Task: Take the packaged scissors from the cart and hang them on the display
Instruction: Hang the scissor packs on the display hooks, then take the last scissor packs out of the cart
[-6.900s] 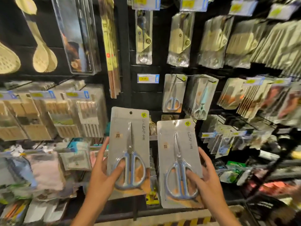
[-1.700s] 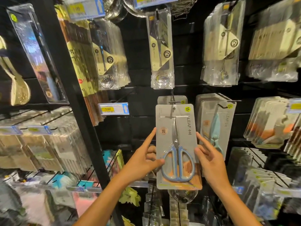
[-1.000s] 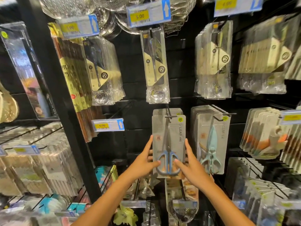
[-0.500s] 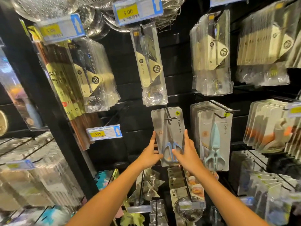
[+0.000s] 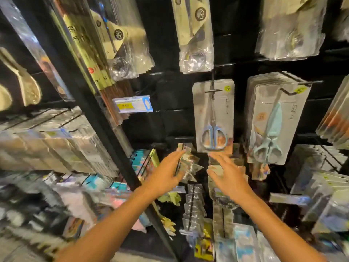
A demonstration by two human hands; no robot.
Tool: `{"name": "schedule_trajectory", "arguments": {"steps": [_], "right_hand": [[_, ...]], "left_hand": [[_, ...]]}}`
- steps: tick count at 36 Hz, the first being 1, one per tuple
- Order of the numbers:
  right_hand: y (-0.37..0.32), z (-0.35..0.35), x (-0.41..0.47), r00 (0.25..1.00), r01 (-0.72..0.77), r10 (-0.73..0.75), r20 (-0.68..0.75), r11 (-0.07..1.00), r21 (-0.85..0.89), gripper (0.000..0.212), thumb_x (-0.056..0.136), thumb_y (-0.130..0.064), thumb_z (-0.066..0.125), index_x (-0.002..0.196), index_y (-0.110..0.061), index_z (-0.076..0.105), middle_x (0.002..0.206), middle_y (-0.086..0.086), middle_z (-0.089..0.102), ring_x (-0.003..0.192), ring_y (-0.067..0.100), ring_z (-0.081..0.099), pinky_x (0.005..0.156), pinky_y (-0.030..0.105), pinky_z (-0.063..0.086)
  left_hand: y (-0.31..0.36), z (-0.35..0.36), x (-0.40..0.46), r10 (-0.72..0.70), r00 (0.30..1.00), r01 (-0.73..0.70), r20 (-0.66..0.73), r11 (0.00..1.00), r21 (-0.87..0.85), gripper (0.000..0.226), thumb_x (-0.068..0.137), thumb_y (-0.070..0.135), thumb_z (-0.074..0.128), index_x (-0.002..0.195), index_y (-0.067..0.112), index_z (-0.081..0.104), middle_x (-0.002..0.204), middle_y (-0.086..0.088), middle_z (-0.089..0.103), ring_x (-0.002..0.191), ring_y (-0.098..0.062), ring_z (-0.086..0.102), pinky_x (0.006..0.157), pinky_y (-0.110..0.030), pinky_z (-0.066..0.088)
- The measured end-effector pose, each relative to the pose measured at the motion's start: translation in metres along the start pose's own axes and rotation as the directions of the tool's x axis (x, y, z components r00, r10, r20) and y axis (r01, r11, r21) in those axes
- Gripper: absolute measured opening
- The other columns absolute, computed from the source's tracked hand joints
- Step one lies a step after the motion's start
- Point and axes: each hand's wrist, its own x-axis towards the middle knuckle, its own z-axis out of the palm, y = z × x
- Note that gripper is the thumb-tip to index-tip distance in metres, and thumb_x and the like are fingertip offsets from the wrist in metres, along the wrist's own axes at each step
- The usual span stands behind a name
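The scissors pack point(image 5: 214, 118) hangs on a black hook point(image 5: 213, 90) of the dark display wall point(image 5: 170, 120), a grey card with blue-handled scissors pointing up, its lower edge just above the two hands. Neither hand holds it. The left hand point(image 5: 166, 171) sits below and to the left of the pack, its grip released, fingers stretched forward and up toward a cluster of small clear packets point(image 5: 187, 163); whether the fingertips touch those packets is lost in blur. The right hand point(image 5: 226, 176) is directly under the pack, its grip also released, fingers spread and reaching up, the tips near the card's bottom edge but apart from it as far as the blur allows. Just right of the hung pack a thick stack of cards with pale teal shears point(image 5: 272, 129) hangs on its own hook. Above the pack hangs a clear bag with a tan label point(image 5: 194, 35). To the left, a blue and yellow price tag point(image 5: 132, 105) juts out beside a black upright post point(image 5: 90, 103), with blurred rows of goods on the far left.
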Motion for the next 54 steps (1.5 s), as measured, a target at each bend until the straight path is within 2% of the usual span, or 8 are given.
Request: {"name": "schedule_trajectory", "arguments": {"steps": [10,16,21,26,32,37,44,54], "right_hand": [[-0.044,0.071,-0.052,0.882,0.207,-0.157,0.444,0.976,-0.066,0.050,0.100,-0.037,0.057,0.148,-0.036,0.042,0.153,-0.021,0.038,0.142,0.002,0.033,0.120,0.026,0.029],[-0.079,0.135,-0.090,0.754,0.291,-0.210,0.622,0.956,-0.030,0.048,0.101,-0.032,0.058,0.147,-0.036,0.043,0.137,-0.031,0.033,0.130,-0.010,0.032,0.095,-0.010,0.015],[-0.112,0.202,-0.127,0.657,0.357,-0.234,0.717,0.934,-0.022,0.049,0.101,-0.035,0.058,0.148,-0.033,0.043,0.145,-0.022,0.038,0.138,0.001,0.035,0.110,0.012,0.025],[-0.145,0.277,-0.176,0.537,0.389,-0.281,0.795,0.919,0.062,0.049,0.096,-0.025,0.067,0.134,-0.045,0.044,0.134,-0.030,0.039,0.129,-0.004,0.038,0.116,0.023,0.032],[-0.201,0.346,-0.225,0.370,0.420,-0.282,0.885,0.901,0.111,0.047,0.098,-0.032,0.063,0.135,-0.048,0.038,0.136,-0.025,0.038,0.130,-0.003,0.036,0.109,0.014,0.028],[-0.233,0.400,-0.260,0.276,0.450,-0.322,0.906,0.876,0.174,0.041,0.099,-0.031,0.062,0.137,-0.039,0.049,0.131,-0.041,0.035,0.122,-0.031,0.027,0.110,0.006,0.027],[-0.259,0.458,-0.282,0.149,0.495,-0.282,0.948,0.851,0.175,0.046,0.097,-0.040,0.061,0.141,-0.040,0.048,0.144,-0.020,0.050,0.136,-0.002,0.042,0.116,0.021,0.032],[-0.273,0.540,-0.241,0.017,0.515,-0.230,0.973,0.836,0.189,0.046,0.097,-0.039,0.062,0.139,-0.047,0.046,0.148,-0.022,0.043,0.141,-0.001,0.036,0.120,0.028,0.030]], "left_hand": [[-0.031,0.003,-0.150,-0.076,0.995,0.088,-0.071,0.976,0.201,0.062,0.097,0.026,0.060,0.154,0.023,0.037,0.156,-0.001,0.039,0.141,-0.020,0.037,0.115,-0.034,0.037],[-0.066,0.011,-0.260,-0.277,0.955,0.292,-0.107,0.940,0.175,0.061,0.097,0.031,0.056,0.154,0.025,0.035,0.158,-0.002,0.036,0.144,-0.021,0.035,0.116,-0.038,0.037],[-0.090,0.014,-0.361,-0.374,0.910,0.392,-0.179,0.917,0.072,0.061,0.086,0.020,0.066,0.145,0.017,0.049,0.147,-0.008,0.050,0.135,-0.020,0.041,0.110,-0.035,0.040],[-0.118,0.017,-0.473,-0.572,0.797,0.579,-0.194,0.815,-0.026,0.060,0.095,0.027,0.056,0.153,0.024,0.038,0.158,-0.001,0.036,0.145,-0.019,0.034,0.117,-0.039,0.035],[-0.137,0.030,-0.596,-0.709,0.660,0.703,-0.248,0.699,-0.128,0.069,0.091,0.022,0.065,0.150,0.041,0.034,0.154,0.000,0.044,0.140,-0.015,0.039,0.110,-0.035,0.045],[-0.148,0.041,-0.686,-0.867,0.444,0.836,-0.226,0.491,-0.245,0.057,0.096,0.027,0.059,0.149,0.037,0.040,0.153,0.010,0.041,0.140,-0.013,0.039,0.113,-0.020,0.032],[-0.161,0.056,-0.771,-0.967,0.183,0.903,-0.176,0.236,-0.359,0.052,0.098,0.027,0.060,0.148,0.028,0.045,0.151,0.003,0.046,0.139,-0.020,0.043,0.114,-0.029,0.032],[-0.182,0.058,-0.803,-0.994,0.010,0.899,-0.110,0.057,-0.433,0.050,0.099,0.023,0.059,0.147,0.025,0.045,0.150,0.001,0.047,0.137,-0.019,0.045,0.111,-0.022,0.028]]}}
